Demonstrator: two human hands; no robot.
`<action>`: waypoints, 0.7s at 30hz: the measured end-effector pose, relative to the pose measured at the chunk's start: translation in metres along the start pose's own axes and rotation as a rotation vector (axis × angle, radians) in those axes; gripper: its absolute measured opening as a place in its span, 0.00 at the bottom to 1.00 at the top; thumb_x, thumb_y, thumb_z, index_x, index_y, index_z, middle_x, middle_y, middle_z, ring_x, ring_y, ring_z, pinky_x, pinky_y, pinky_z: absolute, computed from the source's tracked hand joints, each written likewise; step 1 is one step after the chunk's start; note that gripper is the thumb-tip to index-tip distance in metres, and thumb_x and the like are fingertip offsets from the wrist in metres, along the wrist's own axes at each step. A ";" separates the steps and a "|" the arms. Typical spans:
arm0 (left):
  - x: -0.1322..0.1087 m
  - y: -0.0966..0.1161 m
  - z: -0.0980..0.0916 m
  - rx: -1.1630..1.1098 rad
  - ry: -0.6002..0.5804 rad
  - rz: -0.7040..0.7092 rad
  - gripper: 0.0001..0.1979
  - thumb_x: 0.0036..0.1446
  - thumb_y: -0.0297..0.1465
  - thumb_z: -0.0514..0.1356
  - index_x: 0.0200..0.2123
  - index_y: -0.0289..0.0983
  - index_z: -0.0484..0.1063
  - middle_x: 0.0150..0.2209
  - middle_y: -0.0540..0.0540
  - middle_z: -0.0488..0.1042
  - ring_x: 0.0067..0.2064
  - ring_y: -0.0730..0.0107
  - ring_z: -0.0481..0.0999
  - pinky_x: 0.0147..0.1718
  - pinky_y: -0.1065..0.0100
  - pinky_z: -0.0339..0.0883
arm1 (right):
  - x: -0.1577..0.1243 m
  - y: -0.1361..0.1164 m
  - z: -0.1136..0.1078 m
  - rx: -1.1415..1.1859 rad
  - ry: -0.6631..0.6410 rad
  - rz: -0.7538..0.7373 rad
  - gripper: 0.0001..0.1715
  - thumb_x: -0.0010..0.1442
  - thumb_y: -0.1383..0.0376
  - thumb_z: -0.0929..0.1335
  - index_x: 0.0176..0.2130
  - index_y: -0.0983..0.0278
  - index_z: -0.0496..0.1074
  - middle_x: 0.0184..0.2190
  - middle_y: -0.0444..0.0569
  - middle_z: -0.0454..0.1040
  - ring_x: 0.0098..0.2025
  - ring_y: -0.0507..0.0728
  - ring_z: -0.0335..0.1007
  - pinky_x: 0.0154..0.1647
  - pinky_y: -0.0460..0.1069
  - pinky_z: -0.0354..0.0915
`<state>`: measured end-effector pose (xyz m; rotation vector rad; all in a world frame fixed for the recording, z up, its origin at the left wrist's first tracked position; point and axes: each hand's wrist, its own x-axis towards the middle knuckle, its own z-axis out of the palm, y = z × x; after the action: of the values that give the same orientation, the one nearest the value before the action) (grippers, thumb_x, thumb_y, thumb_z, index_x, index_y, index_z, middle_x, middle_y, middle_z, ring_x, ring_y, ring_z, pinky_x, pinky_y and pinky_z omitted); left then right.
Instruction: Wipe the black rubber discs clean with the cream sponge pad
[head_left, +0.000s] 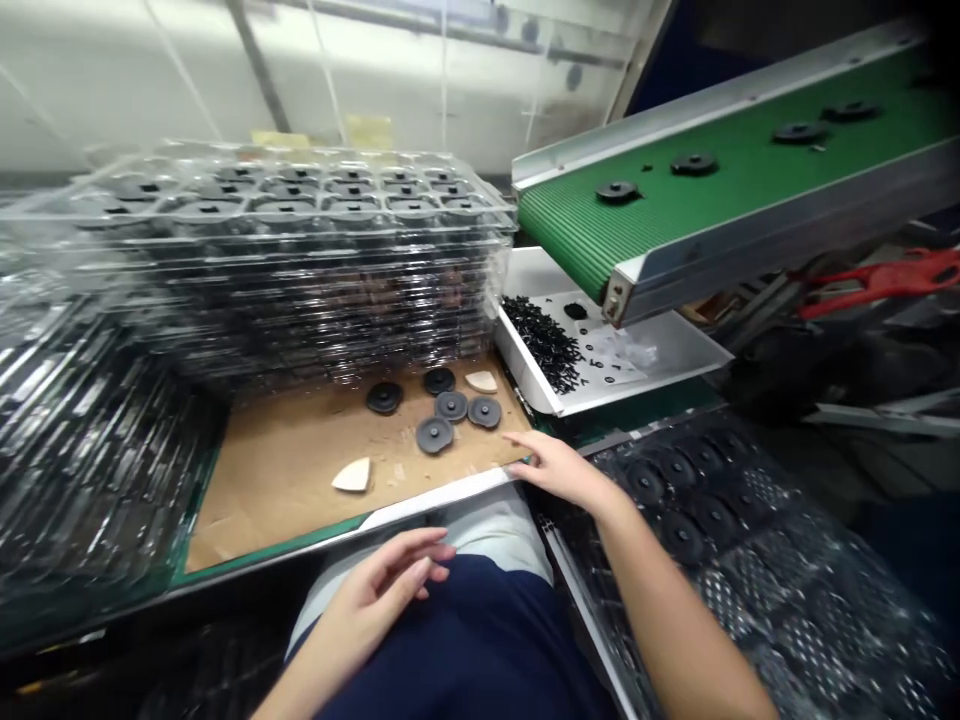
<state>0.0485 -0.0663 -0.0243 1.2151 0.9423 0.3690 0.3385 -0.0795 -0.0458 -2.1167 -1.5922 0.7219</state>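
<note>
The brown worktop has clear trays stacked along its back edge; beyond its right edge, a green conveyor ends above a white bin. Five dark discs lie toward the worktop's right edge, with one wedge beside them. The right hand, bare, thumb and forefinger parted, is at the front right corner. The left hand, also bare, fingers loosely curled, hangs before the front edge.
</note>
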 end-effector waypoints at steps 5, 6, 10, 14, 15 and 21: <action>-0.004 0.001 -0.025 -0.026 0.038 0.025 0.18 0.54 0.44 0.61 0.45 0.44 0.76 0.45 0.45 0.81 0.43 0.62 0.79 0.40 0.66 0.70 | 0.060 -0.028 0.046 -0.037 0.193 0.102 0.22 0.64 0.60 0.67 0.56 0.63 0.65 0.56 0.54 0.66 0.53 0.61 0.67 0.51 0.61 0.67; -0.004 -0.001 -0.029 -0.051 0.052 0.026 0.18 0.54 0.44 0.62 0.45 0.43 0.76 0.44 0.45 0.81 0.43 0.62 0.79 0.40 0.66 0.70 | 0.062 -0.030 0.049 -0.034 0.218 0.109 0.22 0.64 0.60 0.67 0.56 0.63 0.65 0.56 0.53 0.66 0.53 0.61 0.67 0.51 0.61 0.67; -0.003 -0.007 -0.037 -0.301 0.147 -0.042 0.17 0.52 0.42 0.64 0.43 0.39 0.77 0.42 0.42 0.82 0.37 0.67 0.79 0.36 0.70 0.70 | 0.036 -0.045 0.047 0.014 0.202 -0.014 0.33 0.60 0.63 0.69 0.62 0.63 0.58 0.56 0.56 0.67 0.43 0.57 0.73 0.45 0.57 0.71; 0.007 -0.002 -0.042 -0.656 -0.013 -0.066 0.17 0.57 0.42 0.60 0.45 0.37 0.74 0.43 0.41 0.80 0.22 0.82 0.74 0.20 0.79 0.59 | -0.001 -0.091 0.036 0.100 -0.021 -0.320 0.46 0.53 0.66 0.72 0.65 0.56 0.53 0.57 0.51 0.69 0.25 0.49 0.68 0.33 0.49 0.72; 0.011 -0.001 -0.044 -0.732 -0.104 -0.034 0.18 0.58 0.44 0.58 0.44 0.37 0.74 0.39 0.42 0.81 0.20 0.83 0.72 0.17 0.80 0.56 | -0.006 -0.105 0.032 0.115 -0.085 -0.415 0.45 0.54 0.66 0.72 0.65 0.54 0.53 0.57 0.50 0.69 0.26 0.49 0.68 0.34 0.48 0.72; 0.028 -0.001 -0.068 -0.880 -0.340 0.033 0.30 0.52 0.54 0.56 0.31 0.30 0.76 0.15 0.47 0.72 0.15 0.75 0.70 0.12 0.78 0.54 | 0.012 -0.163 0.022 0.102 -0.390 -0.826 0.42 0.63 0.66 0.67 0.68 0.55 0.42 0.60 0.51 0.66 0.57 0.57 0.67 0.54 0.52 0.67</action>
<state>0.0117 -0.0051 -0.0399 0.4558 0.3755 0.5108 0.2035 -0.0228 0.0311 -1.0919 -2.3229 0.8976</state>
